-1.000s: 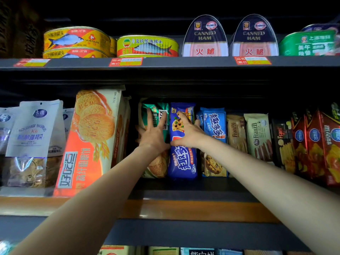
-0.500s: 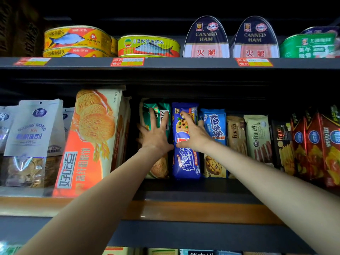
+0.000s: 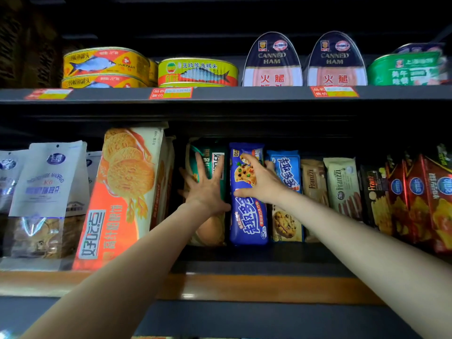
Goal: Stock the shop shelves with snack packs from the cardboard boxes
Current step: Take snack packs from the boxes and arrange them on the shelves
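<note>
— So, anything moved?
— Barely. My left hand (image 3: pixel 208 189) still presses flat, fingers spread, on the green pack (image 3: pixel 210 155); my right hand (image 3: pixel 263 183) stays curled round the upright blue cookie pack (image 3: pixel 247 221) on the shelf (image 3: pixel 244 287).

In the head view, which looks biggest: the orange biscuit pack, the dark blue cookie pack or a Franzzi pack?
1. Orange biscuit pack, though nearest the camera.
2. Dark blue cookie pack.
3. Franzzi pack.

Yellow fish tins (image 3: pixel 105 67), two canned ham tins (image 3: pixel 272 61), green tin (image 3: pixel 406 68), red price labels (image 3: pixel 170 93) on upper shelf edge
</note>
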A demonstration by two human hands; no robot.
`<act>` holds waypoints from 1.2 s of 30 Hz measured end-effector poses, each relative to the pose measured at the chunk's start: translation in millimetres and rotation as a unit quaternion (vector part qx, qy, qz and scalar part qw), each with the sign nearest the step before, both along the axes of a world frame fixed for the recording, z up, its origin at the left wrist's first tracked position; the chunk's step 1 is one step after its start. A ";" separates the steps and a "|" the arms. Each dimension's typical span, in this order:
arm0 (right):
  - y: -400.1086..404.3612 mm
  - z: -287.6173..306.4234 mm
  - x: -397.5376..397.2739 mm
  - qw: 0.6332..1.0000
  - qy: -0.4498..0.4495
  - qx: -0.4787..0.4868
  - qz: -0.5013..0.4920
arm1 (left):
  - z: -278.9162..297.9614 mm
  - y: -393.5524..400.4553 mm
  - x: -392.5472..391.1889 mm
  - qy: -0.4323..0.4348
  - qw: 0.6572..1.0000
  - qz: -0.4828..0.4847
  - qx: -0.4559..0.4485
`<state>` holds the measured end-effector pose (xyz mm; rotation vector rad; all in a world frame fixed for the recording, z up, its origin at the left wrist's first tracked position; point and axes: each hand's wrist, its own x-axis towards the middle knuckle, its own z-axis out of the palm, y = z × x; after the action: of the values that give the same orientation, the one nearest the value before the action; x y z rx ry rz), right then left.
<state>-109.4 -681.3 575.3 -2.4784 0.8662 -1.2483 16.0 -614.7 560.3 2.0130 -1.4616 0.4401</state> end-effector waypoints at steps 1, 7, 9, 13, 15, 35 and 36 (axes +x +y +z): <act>0.9 0.5 -0.7 1.000 -0.004 -0.003 0.004 | 0.3 1.3 -0.8 0.004 1.000 -0.004 -0.002; 3.6 1.7 -0.4 0.999 -0.039 -0.013 -0.001 | 0.8 7.9 -2.5 0.022 1.000 -0.011 -0.014; 2.3 2.0 0.0 0.999 -0.048 -0.011 -0.013 | 0.6 8.5 -2.5 0.025 1.000 -0.012 -0.014; 0.8 1.8 -0.9 0.997 -0.069 -0.010 -0.017 | 0.3 10.4 -4.0 0.027 0.999 -0.013 -0.017; -0.8 1.7 -2.4 0.997 -0.071 -0.012 -0.019 | -0.5 11.4 -6.0 0.005 1.000 -0.012 -0.021; -45.0 -3.3 -91.5 0.967 0.153 -0.060 -0.194 | -2.1 -14.2 -57.4 -0.287 0.955 -0.049 -0.058; -43.3 -2.4 -90.0 0.968 0.140 -0.065 -0.196 | -1.7 -14.2 -57.7 -0.285 0.956 -0.047 -0.058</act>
<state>-199.5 -724.6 572.9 -2.7218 1.4481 -1.1065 -41.7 -628.9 558.5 1.7900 -1.8026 1.1076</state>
